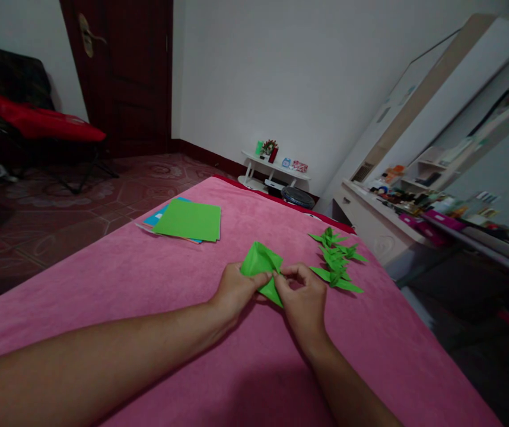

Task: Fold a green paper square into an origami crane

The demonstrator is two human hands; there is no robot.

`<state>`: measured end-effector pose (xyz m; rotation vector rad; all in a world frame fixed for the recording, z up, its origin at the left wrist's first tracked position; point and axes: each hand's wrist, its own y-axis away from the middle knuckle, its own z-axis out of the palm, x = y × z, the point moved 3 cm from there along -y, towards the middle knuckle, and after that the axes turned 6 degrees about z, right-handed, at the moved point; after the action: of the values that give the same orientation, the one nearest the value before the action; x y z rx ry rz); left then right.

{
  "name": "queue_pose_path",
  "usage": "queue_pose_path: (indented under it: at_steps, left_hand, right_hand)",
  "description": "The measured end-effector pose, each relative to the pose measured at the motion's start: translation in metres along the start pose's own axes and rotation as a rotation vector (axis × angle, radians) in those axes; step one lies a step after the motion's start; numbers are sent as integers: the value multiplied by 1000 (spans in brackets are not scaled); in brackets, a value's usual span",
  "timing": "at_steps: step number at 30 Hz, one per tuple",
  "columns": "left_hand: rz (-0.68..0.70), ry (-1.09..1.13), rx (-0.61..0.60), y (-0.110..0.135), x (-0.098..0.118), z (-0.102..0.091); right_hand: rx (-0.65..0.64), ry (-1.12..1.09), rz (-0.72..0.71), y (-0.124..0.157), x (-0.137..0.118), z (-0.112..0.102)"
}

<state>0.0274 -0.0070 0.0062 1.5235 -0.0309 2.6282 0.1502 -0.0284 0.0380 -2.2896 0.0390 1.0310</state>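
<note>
A partly folded sheet of green origami paper [257, 259] is held between both hands just above the pink cover. My left hand [235, 289] grips its left side, the thumb lying across the front and fingers underneath. At the right edge my right hand [302, 296] pinches the paper between thumb and forefinger, near a raised fold. To the right of that hand lie several folded green paper figures [337, 261] with pointed tips, bunched close together. A stack of coloured paper squares [187, 219], green on top with blue and other colours below, lies beyond my left hand.
The pink cover [148, 296] spreads under everything. Past its far edge stands a low white shelf [276, 166] with small items. A cluttered white dressing table [370, 216] is on the right. A red folding chair [50, 121] stands at left by a dark door [125, 71].
</note>
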Motion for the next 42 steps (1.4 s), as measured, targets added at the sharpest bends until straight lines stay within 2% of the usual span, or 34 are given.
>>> queue_pose_path:
  at_steps: [3,6,15,28,37,40,42]
  left_hand:
    - [53,-35,-6,0,1,0]
    - [73,-29,-31,1,0,1]
    - [51,-30,-20,1,3,1]
    - [46,29,-26,-2,0,-2]
    - [55,62,-102,-1,1,-3]
    - [77,57,-49,-3,3,-4]
    - [71,65,-17,-4,4,-5]
  right_hand:
    - [46,164,-148,1,-6,-2]
    - [20,290,-263,2,-13,-3]
    - [-68,344,-408,7,-21,-5]
    - [-141,390,-400,8,-26,-8]
    - [-181,465,-393,10,-32,-8]
    - [-188,388,-399,12,-35,-9]
    - [-178,212,-334,11,-32,-11]
